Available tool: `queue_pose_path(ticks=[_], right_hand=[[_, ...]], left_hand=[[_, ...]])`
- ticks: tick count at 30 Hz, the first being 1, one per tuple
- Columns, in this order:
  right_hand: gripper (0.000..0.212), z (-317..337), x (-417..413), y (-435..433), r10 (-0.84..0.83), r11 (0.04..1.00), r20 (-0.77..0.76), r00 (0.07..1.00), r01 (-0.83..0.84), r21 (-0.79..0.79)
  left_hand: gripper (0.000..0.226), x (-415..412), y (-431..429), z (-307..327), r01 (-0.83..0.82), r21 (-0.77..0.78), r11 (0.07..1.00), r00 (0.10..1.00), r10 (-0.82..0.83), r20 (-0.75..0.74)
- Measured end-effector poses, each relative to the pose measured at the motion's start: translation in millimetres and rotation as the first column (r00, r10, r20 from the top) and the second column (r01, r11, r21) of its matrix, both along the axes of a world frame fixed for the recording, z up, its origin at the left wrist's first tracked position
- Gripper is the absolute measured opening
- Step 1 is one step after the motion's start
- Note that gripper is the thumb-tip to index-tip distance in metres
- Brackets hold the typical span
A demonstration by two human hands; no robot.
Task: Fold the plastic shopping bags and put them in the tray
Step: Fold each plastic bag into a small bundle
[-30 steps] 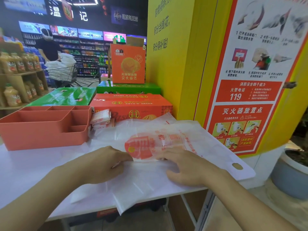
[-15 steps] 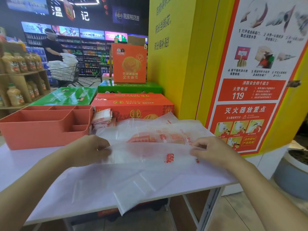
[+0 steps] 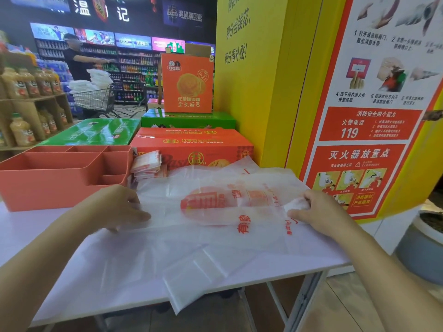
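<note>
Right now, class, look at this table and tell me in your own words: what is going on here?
A person is folding a bag on the table. The left grip pinches its left edge and the right grip holds its bunched right end. More bags lie flat beneath it. A stack of folded bags sits beside the tray, not in it, and no bag shows in the tray.

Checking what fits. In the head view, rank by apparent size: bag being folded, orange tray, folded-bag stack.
Largest: bag being folded and orange tray, roughly alike; the bag is nearer, so unranked.
Smallest: folded-bag stack.
</note>
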State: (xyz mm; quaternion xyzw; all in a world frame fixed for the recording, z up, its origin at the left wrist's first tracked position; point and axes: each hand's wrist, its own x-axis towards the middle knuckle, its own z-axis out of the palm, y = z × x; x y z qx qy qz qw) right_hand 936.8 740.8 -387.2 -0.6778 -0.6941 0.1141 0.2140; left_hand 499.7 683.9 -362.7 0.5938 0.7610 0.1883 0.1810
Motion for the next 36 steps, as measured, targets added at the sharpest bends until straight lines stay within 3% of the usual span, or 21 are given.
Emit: queue_pose_path(ticks=[6,9,12,16,19,22,25,32,36], right_hand=[[0.066,-3.1,4.6,-1.8,-0.028,1.0,-0.086,0.996,0.027,-0.013],[0.074,-0.7,-0.9,-4.5,-0.028,0.999,0.02,0.999,0.028,0.032],[0.067,2.5,-15.3,-11.1,0.026,0.986,0.154,0.988,-0.051,0.16],[0.045,5.8,-54.1,-27.8,0.298,0.923,0.158,0.941,-0.327,0.204],[0.044,-2.3,-82.5,-39.5,0.428,0.881,0.201,0.881,-0.456,0.123],[0.053,-16.3,-91.9,-42.7,0.454,0.889,0.219,0.864,-0.454,-0.054],[0.058,-21.3,-88.8,-42.3,0.46,0.888,0.259,0.849,-0.431,-0.161],[0.061,-22.8,-84.5,-40.2,0.505,0.861,0.347,0.791,-0.434,-0.265],[0.059,-18.8,-86.4,-45.2,0.49,0.869,0.307,0.816,-0.43,-0.245]], left_hand=[[0.05,-21.3,1.2,-1.7,-0.059,-0.036,0.998,0.957,0.047,-0.288],[0.067,-15.2,-2.5,-4.3,-0.069,-0.011,0.998,0.896,0.057,-0.441],[0.068,12.9,-5.9,-5.1,0.046,0.165,0.985,0.799,0.063,-0.599],[0.04,56.4,-9.6,-9.4,0.432,0.283,0.856,0.798,-0.217,-0.563],[0.04,81.0,-12.3,-19.6,0.567,0.253,0.784,0.759,-0.378,-0.53],[0.074,93.4,-13.8,-32.3,0.541,0.002,0.841,0.737,-0.472,-0.484],[0.07,92.5,-10.8,-42.0,0.436,-0.201,0.877,0.776,-0.479,-0.411],[0.084,93.0,-18.2,-42.8,0.442,-0.243,0.864,0.781,-0.503,-0.369],[0.097,92.3,-17.7,-40.2,0.448,-0.228,0.865,0.783,-0.502,-0.367]])
